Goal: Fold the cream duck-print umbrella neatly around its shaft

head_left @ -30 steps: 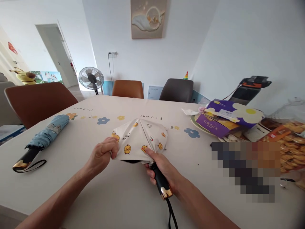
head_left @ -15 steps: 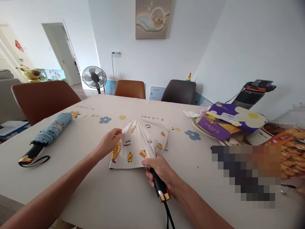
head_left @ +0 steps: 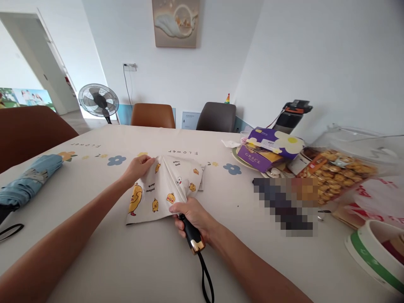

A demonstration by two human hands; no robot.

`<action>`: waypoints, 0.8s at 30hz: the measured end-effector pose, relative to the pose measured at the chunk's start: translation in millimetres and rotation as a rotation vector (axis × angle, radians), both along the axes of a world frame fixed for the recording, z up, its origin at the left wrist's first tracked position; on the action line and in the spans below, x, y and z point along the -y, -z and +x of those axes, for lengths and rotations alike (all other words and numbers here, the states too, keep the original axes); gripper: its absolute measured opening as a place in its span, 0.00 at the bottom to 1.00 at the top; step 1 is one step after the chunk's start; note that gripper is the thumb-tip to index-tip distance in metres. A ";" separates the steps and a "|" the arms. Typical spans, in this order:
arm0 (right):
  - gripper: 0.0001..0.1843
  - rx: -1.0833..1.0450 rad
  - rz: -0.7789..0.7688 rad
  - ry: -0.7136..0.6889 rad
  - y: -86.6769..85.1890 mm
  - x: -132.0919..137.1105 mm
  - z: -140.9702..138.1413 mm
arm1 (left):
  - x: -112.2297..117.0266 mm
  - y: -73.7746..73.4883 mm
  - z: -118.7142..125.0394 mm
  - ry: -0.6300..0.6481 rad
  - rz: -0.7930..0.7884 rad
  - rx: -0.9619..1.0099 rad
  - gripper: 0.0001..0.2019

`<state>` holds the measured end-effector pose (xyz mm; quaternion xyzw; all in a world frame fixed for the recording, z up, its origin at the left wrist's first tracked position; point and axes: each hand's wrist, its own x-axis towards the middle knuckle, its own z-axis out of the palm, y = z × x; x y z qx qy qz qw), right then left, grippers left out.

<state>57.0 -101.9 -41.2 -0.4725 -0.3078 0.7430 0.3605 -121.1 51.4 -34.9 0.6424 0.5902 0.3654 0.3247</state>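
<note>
A white folding umbrella printed with yellow ducks lies collapsed on the table, its canopy loose and spread. My right hand is wrapped round its black handle with a gold end cap, and a black wrist strap trails toward me. My left hand pinches the upper left edge of the canopy fabric near the top.
A folded blue umbrella lies at the left edge. Purple box, a bag of snacks and a green-rimmed bowl crowd the right side. Chairs stand around the flower-print tablecloth. A fan stands behind.
My left hand let go of the bunched lower canopy and moved up to its top left edge; the fabric has spread out flat. The camera has swung to the right.
</note>
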 end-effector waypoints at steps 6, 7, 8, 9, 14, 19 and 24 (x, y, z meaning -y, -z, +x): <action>0.10 0.013 0.017 -0.006 1.8 0.6 0.0 | 3.3 -11.4 -18.9 0.245 -0.271 0.127 0.19; 0.10 0.011 0.020 -0.005 2.7 0.6 0.0 | 4.2 -14.2 -22.3 0.290 -0.290 0.159 0.18; 0.10 0.009 0.023 -0.005 3.7 0.5 0.2 | 5.0 -16.7 -25.9 0.337 -0.329 0.172 0.18; 0.10 0.004 0.028 -0.008 4.7 0.4 0.4 | 5.6 -18.7 -29.6 0.389 -0.395 0.166 0.19; 0.12 -0.030 0.039 -0.016 7.2 0.1 2.3 | 1.9 -17.3 -44.9 0.486 -0.611 0.113 0.17; 0.12 -0.038 0.023 -0.030 3.7 0.4 4.1 | -4.0 -8.2 -46.5 0.382 -0.486 0.431 0.18; 0.11 -0.045 0.011 -0.019 0.6 0.6 4.0 | -9.6 -4.7 -56.7 0.385 -0.515 0.434 0.15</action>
